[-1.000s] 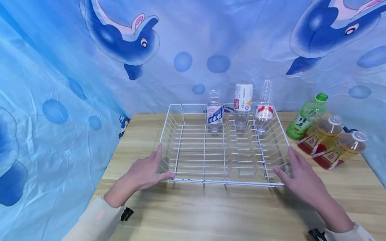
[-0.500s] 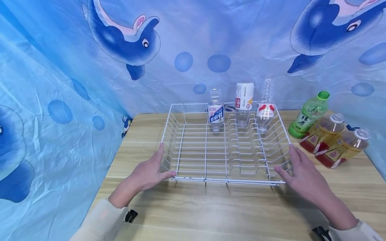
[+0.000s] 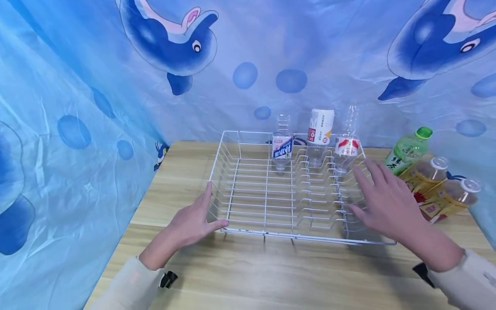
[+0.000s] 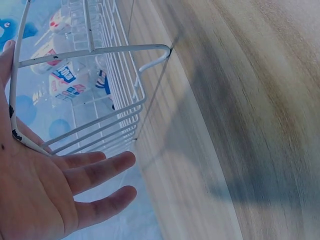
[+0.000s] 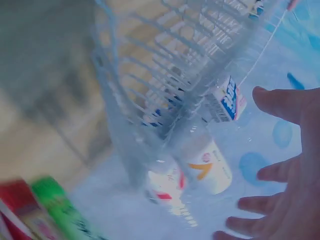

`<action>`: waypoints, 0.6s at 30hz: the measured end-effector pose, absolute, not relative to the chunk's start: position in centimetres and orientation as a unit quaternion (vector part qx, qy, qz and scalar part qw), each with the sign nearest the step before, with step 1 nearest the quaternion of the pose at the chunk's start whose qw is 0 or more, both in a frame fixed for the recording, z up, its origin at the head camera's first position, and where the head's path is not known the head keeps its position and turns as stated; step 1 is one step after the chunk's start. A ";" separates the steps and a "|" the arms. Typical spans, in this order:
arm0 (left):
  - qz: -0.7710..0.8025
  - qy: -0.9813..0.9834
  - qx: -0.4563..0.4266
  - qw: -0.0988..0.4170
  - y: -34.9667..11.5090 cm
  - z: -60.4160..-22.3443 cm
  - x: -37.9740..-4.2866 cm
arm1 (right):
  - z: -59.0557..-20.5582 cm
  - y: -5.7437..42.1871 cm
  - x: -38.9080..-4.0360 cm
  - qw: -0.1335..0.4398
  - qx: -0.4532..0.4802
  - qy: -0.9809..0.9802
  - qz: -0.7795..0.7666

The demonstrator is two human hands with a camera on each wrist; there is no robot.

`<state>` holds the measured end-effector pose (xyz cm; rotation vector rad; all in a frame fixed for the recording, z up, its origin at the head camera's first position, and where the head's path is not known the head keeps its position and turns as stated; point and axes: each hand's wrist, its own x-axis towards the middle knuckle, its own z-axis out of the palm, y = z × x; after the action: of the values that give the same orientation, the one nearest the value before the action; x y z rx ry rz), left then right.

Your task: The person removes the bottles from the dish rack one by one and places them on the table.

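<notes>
While the white coated-wire dish rack (image 3: 286,235) sits on the pale wooden tabletop (image 3: 255,275), the left hand (image 3: 191,224) lies spread against its near left corner; the right hand (image 3: 391,202), fingers apart, hovers by its right side. Likely light and stiff, it would grip best by opposite side rims.

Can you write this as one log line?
left hand: touching rack; right hand: near rack's right side; in rack: three bottles; beside rack: green bottle, two yellow bottles
</notes>
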<state>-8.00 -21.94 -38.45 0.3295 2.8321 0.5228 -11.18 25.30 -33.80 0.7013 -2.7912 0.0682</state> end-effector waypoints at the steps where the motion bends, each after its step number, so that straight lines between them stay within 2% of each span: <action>1: 0.177 0.970 0.115 0.119 -22.0 -38.4 -8.1 | -33.3 24.8 -11.8 0.145 0.259 -0.955 0.011; 10: 0.186 0.969 0.121 0.108 -22.2 -38.5 -8.1 | -31.3 21.3 -17.7 0.208 0.421 -0.880 -0.071; 18: 0.201 0.967 0.117 0.099 -22.1 -39.0 -7.8 | -31.1 19.4 -22.3 0.184 0.473 -0.847 -0.159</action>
<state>-7.77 -22.09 -38.99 0.3455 2.8606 0.5956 -22.27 19.38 -31.13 1.3348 -2.3876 -0.4482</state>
